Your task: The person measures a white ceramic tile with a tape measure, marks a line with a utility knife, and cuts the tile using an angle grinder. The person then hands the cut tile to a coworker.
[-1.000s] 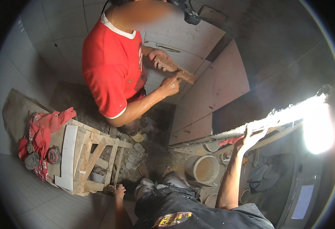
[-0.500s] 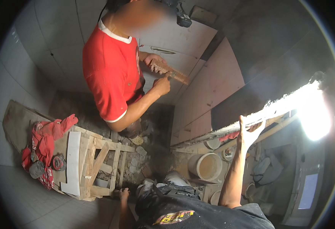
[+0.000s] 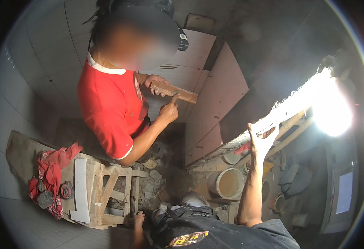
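Observation:
My right hand (image 3: 261, 143) is raised to the rough edge of a partly tiled wall (image 3: 242, 141). The thumb lies on one side of that edge and the fingers curl round the other. Low down, my left hand (image 3: 139, 218) is beside a wooden trestle (image 3: 127, 191), its fingers curled; what they hold, if anything, is hidden. Across from me stands a co-worker in a red shirt (image 3: 107, 106). This person holds a flat reddish-brown strip (image 3: 184, 96), like a brick or cut tile, in one hand and has the other hand against it.
A bright lamp (image 3: 333, 110) glares at the right. Below the wall edge stand a white bucket (image 3: 226, 183) and several smaller containers. Red cloth (image 3: 51, 166) and a tape roll (image 3: 67, 191) lie on the trestle's board. Rubble (image 3: 149, 186) covers the floor between us.
My view has shifted slightly, so the wall and my right hand sit further left. The co-worker's head has leaned lower and closer, and the strip is held further left.

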Tool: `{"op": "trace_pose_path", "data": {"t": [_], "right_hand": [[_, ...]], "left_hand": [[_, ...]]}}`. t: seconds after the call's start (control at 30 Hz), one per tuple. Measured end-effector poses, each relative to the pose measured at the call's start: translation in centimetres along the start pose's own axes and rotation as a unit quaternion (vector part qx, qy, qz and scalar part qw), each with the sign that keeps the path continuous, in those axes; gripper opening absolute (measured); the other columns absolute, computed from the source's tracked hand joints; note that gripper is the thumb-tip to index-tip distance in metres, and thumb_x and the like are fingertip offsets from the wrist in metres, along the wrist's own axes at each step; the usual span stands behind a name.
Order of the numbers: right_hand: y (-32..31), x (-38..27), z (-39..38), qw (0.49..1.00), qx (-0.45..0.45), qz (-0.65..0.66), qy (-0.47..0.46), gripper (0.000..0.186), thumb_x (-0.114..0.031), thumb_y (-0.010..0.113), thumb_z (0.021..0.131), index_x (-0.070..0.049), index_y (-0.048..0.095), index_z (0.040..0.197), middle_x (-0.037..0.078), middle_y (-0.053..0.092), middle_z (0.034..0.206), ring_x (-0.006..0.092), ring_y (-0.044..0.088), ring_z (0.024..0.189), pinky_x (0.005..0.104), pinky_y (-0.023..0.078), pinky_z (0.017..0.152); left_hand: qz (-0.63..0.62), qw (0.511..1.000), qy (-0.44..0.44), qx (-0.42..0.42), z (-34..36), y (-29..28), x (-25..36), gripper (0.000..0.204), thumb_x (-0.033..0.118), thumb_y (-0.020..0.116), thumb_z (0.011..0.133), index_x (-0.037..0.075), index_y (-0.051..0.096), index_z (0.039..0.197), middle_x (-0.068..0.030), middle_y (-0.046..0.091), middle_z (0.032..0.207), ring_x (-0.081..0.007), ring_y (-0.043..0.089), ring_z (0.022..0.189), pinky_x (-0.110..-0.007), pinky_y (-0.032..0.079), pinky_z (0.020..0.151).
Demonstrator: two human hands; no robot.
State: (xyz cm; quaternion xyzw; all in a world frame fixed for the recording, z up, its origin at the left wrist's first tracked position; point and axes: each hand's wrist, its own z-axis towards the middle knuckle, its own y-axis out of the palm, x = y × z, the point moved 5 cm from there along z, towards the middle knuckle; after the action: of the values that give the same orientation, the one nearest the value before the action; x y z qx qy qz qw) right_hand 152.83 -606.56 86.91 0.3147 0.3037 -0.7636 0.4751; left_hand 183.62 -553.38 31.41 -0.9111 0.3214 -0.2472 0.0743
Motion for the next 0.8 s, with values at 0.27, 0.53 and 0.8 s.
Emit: {"op": "trace_pose_path", "data": {"t": [0.27,0.53,0.8], "right_hand": [[0.2,0.4,0.4,1.0,-0.015,0.017,-0.003,0.111,-0.007,0.096,0.074,-0.002,0.023,0.157,0.02,0.037,0.154,0.0281,0.049,0.135,0.0433,0.046,0.113],[0.1,0.5,0.2,1.0,-0.015,-0.018,-0.02,0.113,-0.01,0.096,0.074,-0.001,0.021,0.158,0.022,0.033,0.157,0.0315,0.042,0.143,0.0468,0.042,0.117],[-0.3,1.2,0.3,0.999,-0.025,-0.025,-0.03,0.118,-0.025,0.097,0.073,0.003,0.019,0.158,0.028,0.027,0.161,0.0368,0.03,0.152,0.0512,0.028,0.125]], "left_hand": [[-0.054,0.995,0.046,-0.064,1.8,0.3,0.6,0.033,0.012,0.067,0.098,-0.007,0.063,0.124,-0.0187,0.073,0.097,-0.0274,0.072,0.075,-0.038,0.06,0.063],[0.083,0.994,0.054,-0.051,1.5,0.2,1.9,0.035,0.02,0.06,0.101,-0.004,0.06,0.126,-0.0216,0.073,0.1,-0.032,0.074,0.077,-0.045,0.059,0.064],[0.047,0.99,0.004,-0.133,3.0,0.6,2.2,0.04,0.038,0.052,0.103,0.008,0.063,0.128,-0.0137,0.076,0.103,-0.0321,0.074,0.083,-0.048,0.054,0.066]]}}
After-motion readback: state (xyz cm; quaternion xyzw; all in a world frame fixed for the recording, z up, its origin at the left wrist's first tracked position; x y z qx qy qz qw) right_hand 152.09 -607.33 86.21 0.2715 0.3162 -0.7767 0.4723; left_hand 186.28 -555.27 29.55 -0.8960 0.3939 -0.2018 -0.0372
